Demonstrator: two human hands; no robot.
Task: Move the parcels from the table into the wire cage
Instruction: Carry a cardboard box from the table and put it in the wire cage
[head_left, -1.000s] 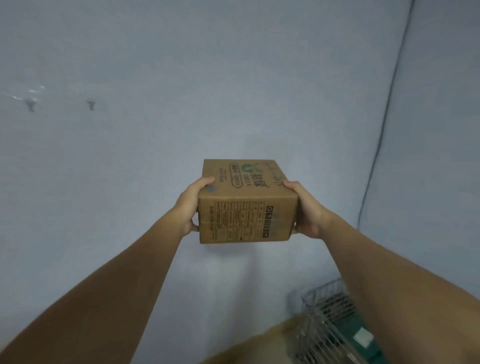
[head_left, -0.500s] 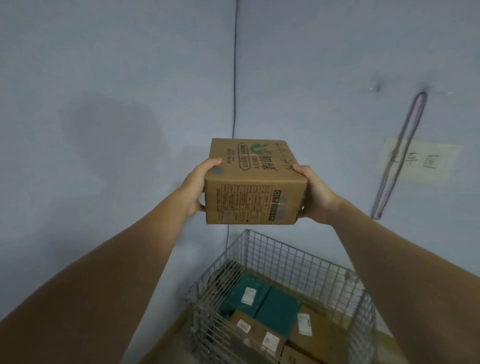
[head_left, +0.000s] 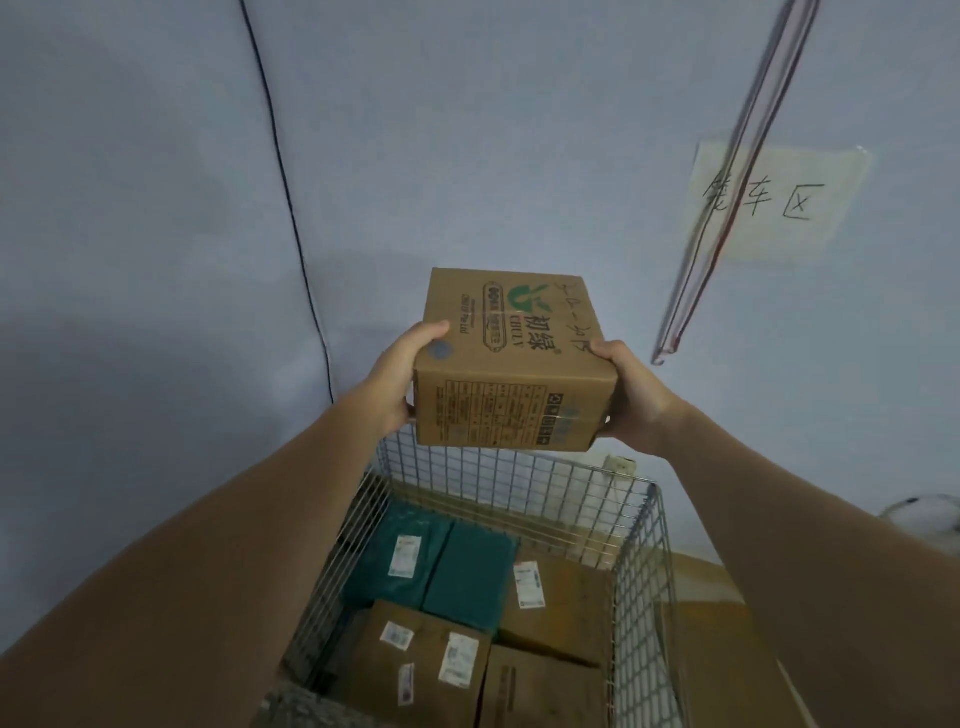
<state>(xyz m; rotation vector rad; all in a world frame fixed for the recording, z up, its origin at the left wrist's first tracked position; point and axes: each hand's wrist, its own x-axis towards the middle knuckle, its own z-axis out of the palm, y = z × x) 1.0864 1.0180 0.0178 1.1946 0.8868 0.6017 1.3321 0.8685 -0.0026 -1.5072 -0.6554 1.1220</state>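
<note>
Brown cardboard parcel (head_left: 511, 358) held up in the air between both hands, above the far end of the wire cage (head_left: 641, 561) and in front of the pale blue wall (head_left: 156, 208). Left hand (head_left: 402, 371) clamped on the parcel's left side, thumb over the top edge beside a grey round mark, fingers hidden behind the box. Right hand (head_left: 631, 397) clamped on the right side, thumb on the top corner, remaining fingers under or behind the box and out of sight. Each grip closed firmly on the parcel, both arms stretched forward. Green logo and printed characters on the parcel's top face, handwriting along its right edge, a printed table and a row of symbols on the near face.

Inside the cage, lying flat: two teal packets (head_left: 441, 566) side by side toward the far left, one with a white label; a brown box (head_left: 558, 608) with a white label to their right; a nearer brown box (head_left: 423, 660) with several white labels; another plain brown box (head_left: 540, 691) at the near right. All packed close together, touching.

On the wall: a paper sign (head_left: 774, 202) with handwritten characters at upper right, a thin transparent strip (head_left: 727, 208) slanting across it, and a dark cable (head_left: 291, 208) running down at left. Small wall socket (head_left: 621, 464) just beyond the cage's far rim.
</note>
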